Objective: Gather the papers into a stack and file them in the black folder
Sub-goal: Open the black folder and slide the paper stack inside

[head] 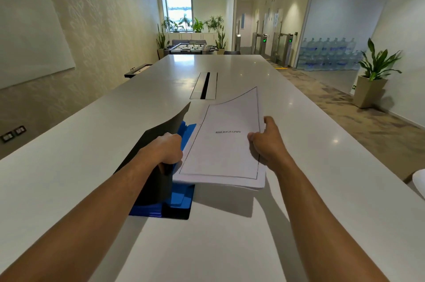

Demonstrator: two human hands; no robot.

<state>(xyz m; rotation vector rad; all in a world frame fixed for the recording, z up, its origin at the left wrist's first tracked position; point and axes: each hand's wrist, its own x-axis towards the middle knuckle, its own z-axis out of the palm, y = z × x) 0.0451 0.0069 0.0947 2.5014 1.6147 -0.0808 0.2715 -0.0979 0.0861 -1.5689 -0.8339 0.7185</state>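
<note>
A stack of white papers [220, 150], its top sheet headed "BIBLIOGRAPHY" inside a thin black border, hangs just above the table, its far corner curling up. My right hand [266, 141] grips the stack's right edge. The black folder [158, 143] lies open on the white table [299, 189], with blue inner pockets [181, 199] showing. My left hand [167, 150] holds the folder's black cover raised and bent upward. The stack's left edge reaches over the folder's blue inside, under the lifted cover.
A cable slot with a metal frame [205, 85] is set into the table beyond the papers. A potted plant [372, 79] stands on the floor at the right. A whiteboard [30, 28] hangs on the left wall.
</note>
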